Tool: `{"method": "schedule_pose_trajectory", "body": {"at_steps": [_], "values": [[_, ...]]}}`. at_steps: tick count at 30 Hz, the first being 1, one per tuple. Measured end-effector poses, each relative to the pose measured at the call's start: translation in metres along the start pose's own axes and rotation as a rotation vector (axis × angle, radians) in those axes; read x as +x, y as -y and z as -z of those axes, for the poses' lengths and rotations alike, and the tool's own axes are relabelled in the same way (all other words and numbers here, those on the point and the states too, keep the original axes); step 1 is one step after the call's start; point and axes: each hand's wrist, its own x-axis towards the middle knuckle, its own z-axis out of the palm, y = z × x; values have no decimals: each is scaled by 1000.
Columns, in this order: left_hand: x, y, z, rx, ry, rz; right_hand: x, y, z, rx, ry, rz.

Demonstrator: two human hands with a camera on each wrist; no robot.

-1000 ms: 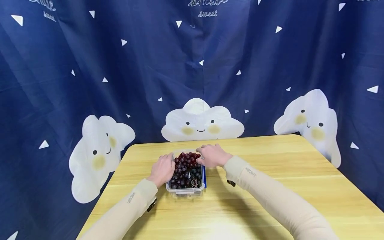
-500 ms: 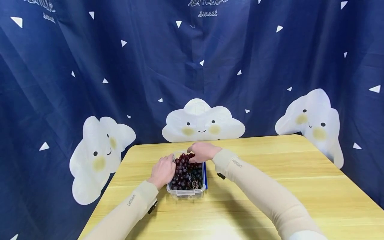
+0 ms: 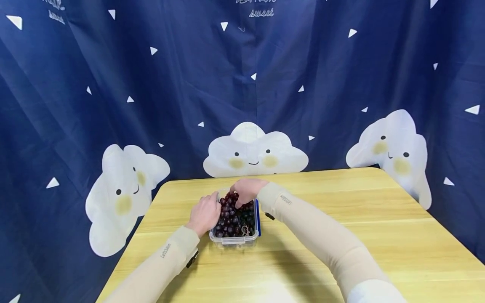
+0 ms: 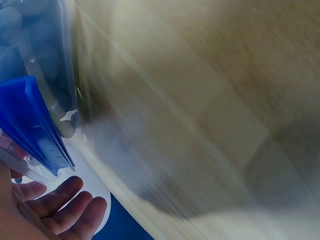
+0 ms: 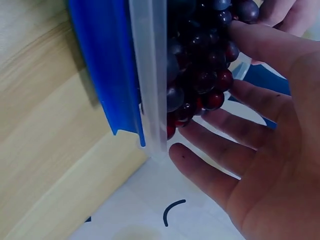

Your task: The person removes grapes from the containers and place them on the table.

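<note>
Dark red and purple grapes (image 3: 230, 220) fill a clear plastic container (image 3: 234, 241) with blue side clips (image 5: 107, 70). The left hand (image 3: 205, 213) holds the container's left rim; in the left wrist view its fingers (image 4: 67, 205) lie bent beside a blue clip (image 4: 31, 125). Over the back of the container, the right hand (image 3: 247, 191) has its thumb on the near side of the bunch and its fingers on the far side. In the right wrist view, the thumb and several fingertips of the right hand (image 5: 270, 130) touch the grapes (image 5: 205, 75), with the little finger off them.
The container stands on a light wooden table (image 3: 333, 214), whose rounded back edge meets a dark blue curtain (image 3: 182, 84) printed with white clouds (image 3: 255, 153) and triangles. Both forearms come in from the front edge.
From the container's right rim, the right hand has moved left over the grapes at the back and closed around some. The left hand has stayed at the left rim.
</note>
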Motion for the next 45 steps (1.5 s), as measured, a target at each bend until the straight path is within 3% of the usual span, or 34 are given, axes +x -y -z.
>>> {"method": "schedule_pose_trajectory", "body": {"at_steps": [7, 11, 15, 24, 30, 45], "values": [[-1, -1, -2, -7, -4, -3, 5, 2, -1, -65, 41, -51], [-2, 0, -3, -5, 3, 7, 7, 4, 1, -41, 59, -80], [-1, 1, 0, -5, 9, 10, 10, 7, 5, -31, 65, -67], [3, -1, 2, -8, 3, 9, 15, 10, 16, -120, 82, -68], [-1, 0, 1, 12, 21, 25, 19, 13, 13, -117, 123, -66], [-4, -4, 7, 28, 24, 24, 23, 19, 8, -127, 125, -121]]}}
